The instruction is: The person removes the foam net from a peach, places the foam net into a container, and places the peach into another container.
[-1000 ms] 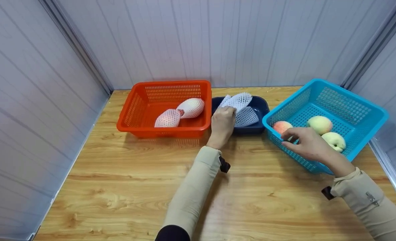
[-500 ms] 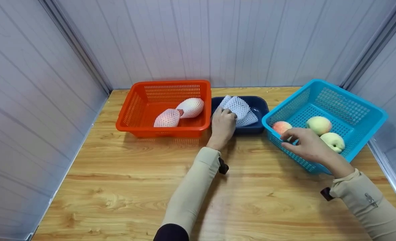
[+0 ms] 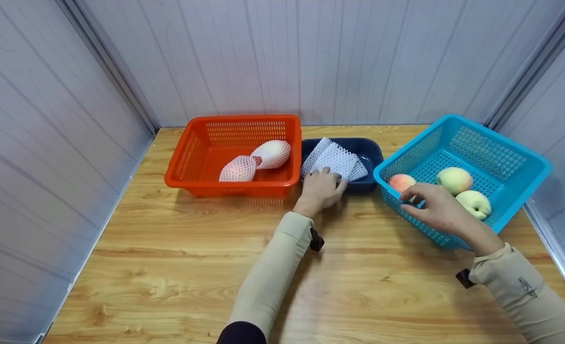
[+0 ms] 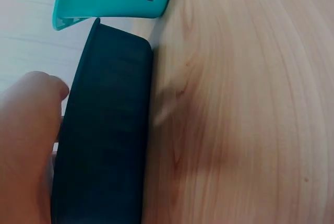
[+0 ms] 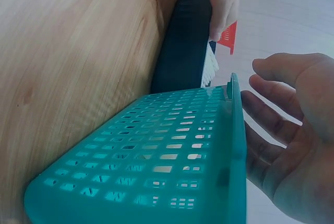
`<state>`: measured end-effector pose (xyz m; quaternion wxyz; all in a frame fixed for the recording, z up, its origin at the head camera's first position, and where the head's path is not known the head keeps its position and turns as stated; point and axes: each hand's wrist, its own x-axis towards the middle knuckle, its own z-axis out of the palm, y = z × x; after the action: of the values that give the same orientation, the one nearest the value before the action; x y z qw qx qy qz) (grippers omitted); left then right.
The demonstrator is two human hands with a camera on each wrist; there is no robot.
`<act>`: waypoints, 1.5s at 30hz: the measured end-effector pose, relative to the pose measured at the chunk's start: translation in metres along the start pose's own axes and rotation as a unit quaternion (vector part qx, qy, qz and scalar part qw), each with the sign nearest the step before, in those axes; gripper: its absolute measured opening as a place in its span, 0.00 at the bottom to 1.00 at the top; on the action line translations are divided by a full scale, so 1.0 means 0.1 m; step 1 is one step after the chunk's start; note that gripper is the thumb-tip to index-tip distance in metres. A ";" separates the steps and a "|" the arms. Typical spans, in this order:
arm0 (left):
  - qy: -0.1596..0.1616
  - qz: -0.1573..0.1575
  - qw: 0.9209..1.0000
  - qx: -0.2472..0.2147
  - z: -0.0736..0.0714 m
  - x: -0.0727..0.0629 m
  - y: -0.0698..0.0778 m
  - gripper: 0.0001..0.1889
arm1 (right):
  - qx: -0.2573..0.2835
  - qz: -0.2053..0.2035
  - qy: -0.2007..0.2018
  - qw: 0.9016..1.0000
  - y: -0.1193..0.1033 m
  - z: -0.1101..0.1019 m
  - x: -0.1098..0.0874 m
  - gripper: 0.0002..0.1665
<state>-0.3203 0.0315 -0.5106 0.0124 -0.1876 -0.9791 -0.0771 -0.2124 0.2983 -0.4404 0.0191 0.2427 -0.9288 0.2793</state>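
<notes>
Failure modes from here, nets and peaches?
1. Double pick: the foam nets overlap in the navy tray with the left grip right at them, so more than one might come up together.
2. Bump: the right grip is close to the rim of the blue basket and could jolt it.
3. Bruising: the peaches in that basket are unwrapped, so knocks may mark them.

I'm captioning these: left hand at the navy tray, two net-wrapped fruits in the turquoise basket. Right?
No: the two net-wrapped fruits lie in the orange basket, not the turquoise basket, as the head view shows. The left hand is at the navy tray.
</notes>
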 end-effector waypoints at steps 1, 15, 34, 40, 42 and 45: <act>-0.005 0.000 1.000 0.007 0.00 0.00 0.00 0.29 | 0.001 -0.001 0.001 1.000 0.00 0.00 0.00 0.08; -0.022 -0.006 0.998 0.053 0.02 -0.02 0.02 0.37 | -0.003 -0.024 0.017 1.000 0.00 0.03 0.02 0.07; 0.099 0.076 0.992 -0.006 -0.23 -0.35 -0.04 0.19 | 0.000 -0.032 0.026 0.999 0.00 0.03 0.01 0.07; 0.128 0.126 0.983 -0.044 -0.34 -0.66 -0.08 0.13 | 0.000 -0.038 0.038 0.999 0.01 0.05 -0.01 0.07; 0.119 0.134 0.982 -0.058 -0.36 -0.75 -0.11 0.12 | -0.004 -0.039 0.040 0.998 0.02 0.05 -0.02 0.07; 0.102 0.140 0.982 -0.077 -0.37 -0.88 -0.16 0.11 | -0.009 -0.041 0.044 0.998 0.02 0.05 -0.03 0.07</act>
<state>-0.2445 -0.0209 -0.4810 0.1081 -0.3141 -0.9281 -0.1683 -0.2105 0.2982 -0.4465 0.0733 0.2679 -0.9187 0.2806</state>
